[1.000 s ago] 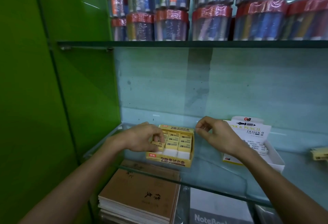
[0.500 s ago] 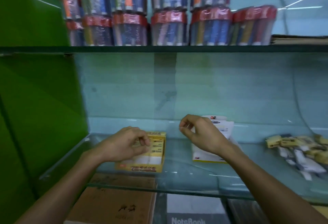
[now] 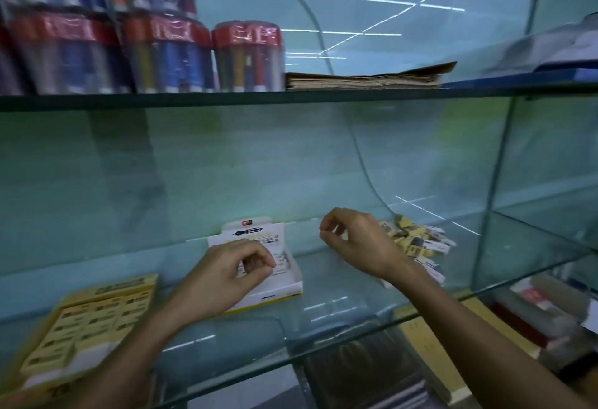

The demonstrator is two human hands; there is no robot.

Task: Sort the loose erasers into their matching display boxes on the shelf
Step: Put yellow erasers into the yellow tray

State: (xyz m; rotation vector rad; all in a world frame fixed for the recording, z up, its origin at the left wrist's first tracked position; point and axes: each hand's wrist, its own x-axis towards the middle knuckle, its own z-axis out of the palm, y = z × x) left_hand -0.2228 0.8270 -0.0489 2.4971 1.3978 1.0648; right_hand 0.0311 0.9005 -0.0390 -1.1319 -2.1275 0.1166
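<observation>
Centrally placed on the glass shelf (image 3: 339, 308): white display box (image 3: 293, 282), lid flap raised at the rear, a row of white erasers visible inside. Left hand (image 3: 223, 282) poised over the front of that box, fingers (image 3: 259, 264) curled together near the erasers; whether anything is pinched between them cannot be told. Right hand (image 3: 352, 243) raised between the white box and the pile of loose erasers (image 3: 420, 240), fingers loosely curled with thumb and forefinger close together, apparently holding nothing. Pile heaped at the right rear of the shelf, partly hidden by the right wrist, mixing yellow-sleeved and white-sleeved pieces. Yellow display box (image 3: 84, 321) at far left, blurred, nearly full of yellow-labelled erasers, well apart from the pile. Above: upper shelf carrying wrapped pen tubs (image 3: 247, 55) and a stack of brown paper (image 3: 365, 78). Below: notebooks dimly seen through the glass. Step in hand, by judgement: between placements, with the right hand nearest the pile. Next move likely calls for picking a single eraser from the heap, reading its sleeve colour, then carrying it to the matching box: white nearby, yellow a longer reach across to the left.
</observation>
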